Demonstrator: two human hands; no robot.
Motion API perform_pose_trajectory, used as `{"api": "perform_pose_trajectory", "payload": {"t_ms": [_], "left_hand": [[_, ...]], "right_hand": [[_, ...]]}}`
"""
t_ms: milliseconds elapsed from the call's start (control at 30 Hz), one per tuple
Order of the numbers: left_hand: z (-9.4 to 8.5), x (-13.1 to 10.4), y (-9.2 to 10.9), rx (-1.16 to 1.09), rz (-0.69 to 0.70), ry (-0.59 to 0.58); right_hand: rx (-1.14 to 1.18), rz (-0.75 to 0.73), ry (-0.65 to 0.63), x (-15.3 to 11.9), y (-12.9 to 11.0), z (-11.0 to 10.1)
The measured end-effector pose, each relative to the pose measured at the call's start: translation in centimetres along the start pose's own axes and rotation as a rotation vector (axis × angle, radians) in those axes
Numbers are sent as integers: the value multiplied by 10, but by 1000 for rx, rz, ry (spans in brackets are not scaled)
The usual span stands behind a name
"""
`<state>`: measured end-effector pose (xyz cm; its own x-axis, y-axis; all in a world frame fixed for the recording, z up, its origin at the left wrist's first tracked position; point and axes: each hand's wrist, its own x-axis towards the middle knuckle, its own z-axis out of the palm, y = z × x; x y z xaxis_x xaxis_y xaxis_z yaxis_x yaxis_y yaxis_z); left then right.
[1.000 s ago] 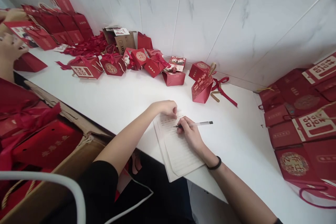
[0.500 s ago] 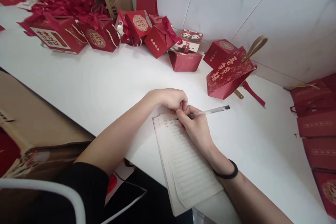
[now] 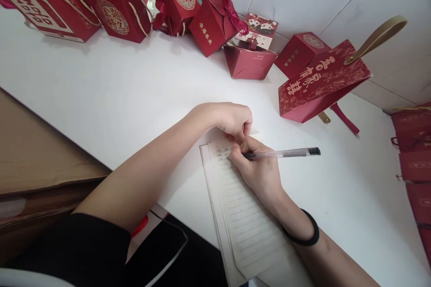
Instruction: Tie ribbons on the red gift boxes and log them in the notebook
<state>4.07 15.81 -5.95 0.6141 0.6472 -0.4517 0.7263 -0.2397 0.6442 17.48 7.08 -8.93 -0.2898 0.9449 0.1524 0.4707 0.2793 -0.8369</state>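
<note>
A lined notebook (image 3: 252, 219) lies on the white table with a few rows of small handwriting near its top. My right hand (image 3: 261, 170) grips a clear pen with a black cap end (image 3: 292, 153), its tip on the page at the third written row. Over the top edge of the notebook rests my left hand (image 3: 232, 119), wrist bent and fingers curled inward, close to the right fingers. Whatever lies under those curled fingers is hidden.
Red gift boxes stand along the wall, among them one with a ribbon (image 3: 213, 24), a low open-flapped one (image 3: 251, 60) and a tilted one with a tan strap (image 3: 323, 80). More red boxes (image 3: 415, 161) line the right edge. A white cable (image 3: 171, 260) hangs below the table edge.
The view has moved closer, so the boxes appear larger. The pen tip has shifted left and down to the third row, where fresh marks show. The left hand stays at the notebook's top.
</note>
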Motion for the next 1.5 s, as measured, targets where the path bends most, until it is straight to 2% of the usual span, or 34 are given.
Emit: {"api": "perform_pose_trajectory", "payload": {"t_ms": [233,333,533,900,1067,1500], "left_hand": [[0,0,-1,-14,9,-4],[0,-1,-1,-16,18,1],[0,-1,0,-26,2,0],[1,2,-4,-60,16,-4],[1,0,-3,-73,6,17],[1,0,-3,-67,25,9]], "right_hand": [[25,-3,-15,1,0,-1],[37,28,20,1,-1,-2],[-32,-53,21,0,0,-1],[2,-49,-3,0,-2,-2],[20,17,96,-1,-3,-2],[-33,-12,55,0,0,-2]]}}
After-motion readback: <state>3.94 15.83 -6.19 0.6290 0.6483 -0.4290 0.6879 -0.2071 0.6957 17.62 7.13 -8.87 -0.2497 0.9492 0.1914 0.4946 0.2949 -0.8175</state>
